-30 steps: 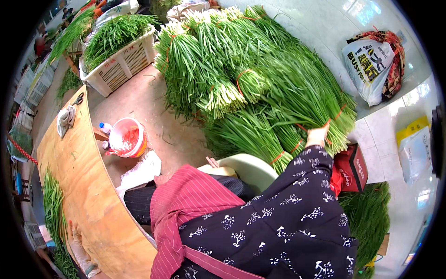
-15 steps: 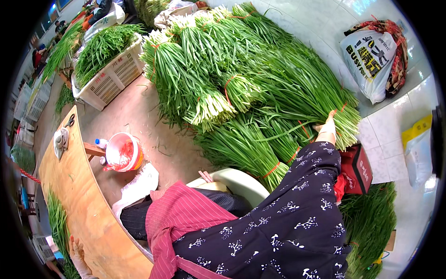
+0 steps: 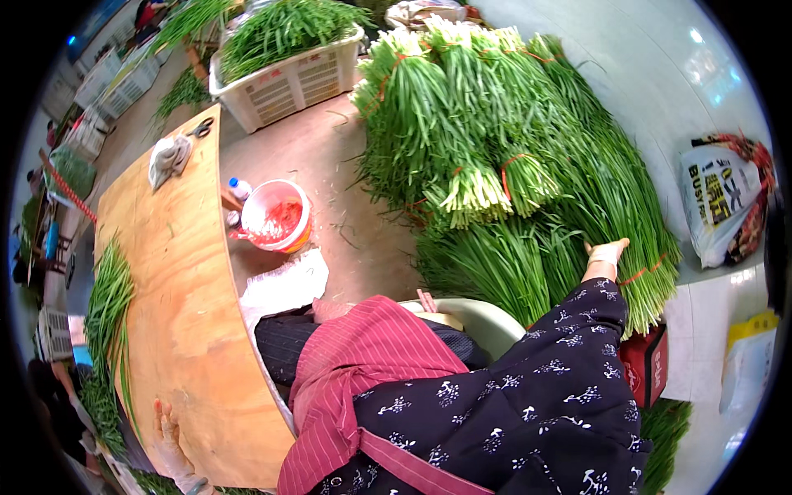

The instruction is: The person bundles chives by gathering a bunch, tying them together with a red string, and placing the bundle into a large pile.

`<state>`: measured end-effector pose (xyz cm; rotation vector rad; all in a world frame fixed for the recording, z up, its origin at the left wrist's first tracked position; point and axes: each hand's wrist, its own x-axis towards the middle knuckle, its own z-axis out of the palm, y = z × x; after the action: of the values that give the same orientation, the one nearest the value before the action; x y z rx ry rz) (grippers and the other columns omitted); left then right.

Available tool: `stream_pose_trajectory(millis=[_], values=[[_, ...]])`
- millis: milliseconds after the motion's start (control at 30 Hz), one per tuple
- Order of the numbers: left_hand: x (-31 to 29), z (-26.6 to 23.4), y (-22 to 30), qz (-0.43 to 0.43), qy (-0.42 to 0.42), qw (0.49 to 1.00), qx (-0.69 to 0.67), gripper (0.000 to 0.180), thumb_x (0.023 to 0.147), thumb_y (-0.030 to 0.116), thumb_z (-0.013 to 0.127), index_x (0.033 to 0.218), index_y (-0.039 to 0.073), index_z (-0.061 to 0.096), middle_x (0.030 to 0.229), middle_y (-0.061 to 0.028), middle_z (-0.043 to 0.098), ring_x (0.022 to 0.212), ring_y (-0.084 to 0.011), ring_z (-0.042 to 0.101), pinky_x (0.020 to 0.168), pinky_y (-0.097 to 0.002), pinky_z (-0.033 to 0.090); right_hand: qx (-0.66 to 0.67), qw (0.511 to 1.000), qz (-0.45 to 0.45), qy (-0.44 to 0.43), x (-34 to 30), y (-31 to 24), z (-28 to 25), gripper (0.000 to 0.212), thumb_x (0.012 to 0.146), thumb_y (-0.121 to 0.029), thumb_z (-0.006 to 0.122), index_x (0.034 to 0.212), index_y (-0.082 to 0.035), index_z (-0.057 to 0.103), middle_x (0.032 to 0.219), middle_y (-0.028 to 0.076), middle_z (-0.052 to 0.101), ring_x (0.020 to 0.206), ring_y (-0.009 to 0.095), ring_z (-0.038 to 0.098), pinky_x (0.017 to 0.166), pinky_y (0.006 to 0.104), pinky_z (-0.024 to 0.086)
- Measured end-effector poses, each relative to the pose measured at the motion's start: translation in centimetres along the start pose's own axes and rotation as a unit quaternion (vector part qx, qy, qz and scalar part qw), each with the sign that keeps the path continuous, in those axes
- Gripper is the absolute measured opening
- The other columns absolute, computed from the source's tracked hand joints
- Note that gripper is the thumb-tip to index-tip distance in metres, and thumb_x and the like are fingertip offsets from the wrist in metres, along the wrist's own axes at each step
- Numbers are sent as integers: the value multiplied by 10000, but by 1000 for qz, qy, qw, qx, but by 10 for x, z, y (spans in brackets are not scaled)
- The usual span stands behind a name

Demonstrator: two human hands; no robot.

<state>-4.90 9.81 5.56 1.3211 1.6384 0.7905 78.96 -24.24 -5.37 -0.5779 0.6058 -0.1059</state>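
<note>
Far to the right, my right hand reaches out to a pile of long green bundles that look like garlic chives. It touches the leaves of the nearest-right bundle, just left of its red tie, with thumb and finger apart. The fingers' undersides are hidden. A pale band wraps the wrist. At the lower left, my left hand, in what looks like a thin glove, rests fingers outstretched on a wooden board. Loose chives lie along the board's left edge.
Scissors and a crumpled grey cloth lie on the board's far end. Beside it stands a bucket of red ties. Behind are a white crate of greens, and at right a printed bag and red box.
The view has swung left, so the pile and crate sit further right. My right hand has shifted slightly on the bundle, its fingers now spread over the leaves. My left hand stays on the board.
</note>
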Motion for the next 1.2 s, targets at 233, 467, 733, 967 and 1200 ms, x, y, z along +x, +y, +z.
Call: stream_pose_trajectory(millis=[233, 467, 733, 967, 1200], values=[[-31, -25, -38, -23, 27, 997, -65, 501, 902, 308, 523, 1330, 76, 404, 1272, -81, 482, 1066, -132, 490, 926, -269, 359, -144, 935, 228, -232, -62, 111, 134, 1017, 774, -535, 598, 1412, -63, -38, 1433, 198, 191, 1220, 384, 386, 953, 518, 397], [-56, -5, -49, -22, 61, 995, -71, 505, 884, 200, 558, 1315, -8, 397, 1263, -76, 488, 1131, -166, 455, 984, -299, 335, -624, 493, 113, -596, -246, 309, 140, 293, 856, -252, 568, 1081, -65, 601, 916, 50, 646, 769, 135, 606, 665, 247, 447], [-113, 7, -61, -128, 187, 972, -59, 457, 913, 172, 507, 1300, -44, 396, 1205, -144, 521, 1092, -185, 513, 937, -287, 391, -639, 100, -25, -762, -390, 533, 31, 264, 783, -216, 604, 999, -80, 668, 888, 83, 677, 780, 171, 623, 730, 285, 484], [-128, 11, -105, -189, 293, 932, -102, 420, 911, 147, 517, 1279, -34, 425, 1182, -121, 527, 1034, -166, 523, 909, -283, 412, -749, -57, -125, -648, -329, 675, -129, 309, 804, -260, 584, 1086, -139, 626, 1002, 104, 649, 869, 260, 636, 735, 353, 505], [-109, 21, -101, -243, 332, 911, -22, 406, 898, 136, 536, 1266, -13, 450, 1218, -88, 518, 1066, -148, 496, 910, -269, 394, -684, 230, -89, -687, -359, 700, -150, 316, 817, -235, 557, 1111, -129, 596, 942, 139, 646, 849, 288, 626, 746, 376, 496]])
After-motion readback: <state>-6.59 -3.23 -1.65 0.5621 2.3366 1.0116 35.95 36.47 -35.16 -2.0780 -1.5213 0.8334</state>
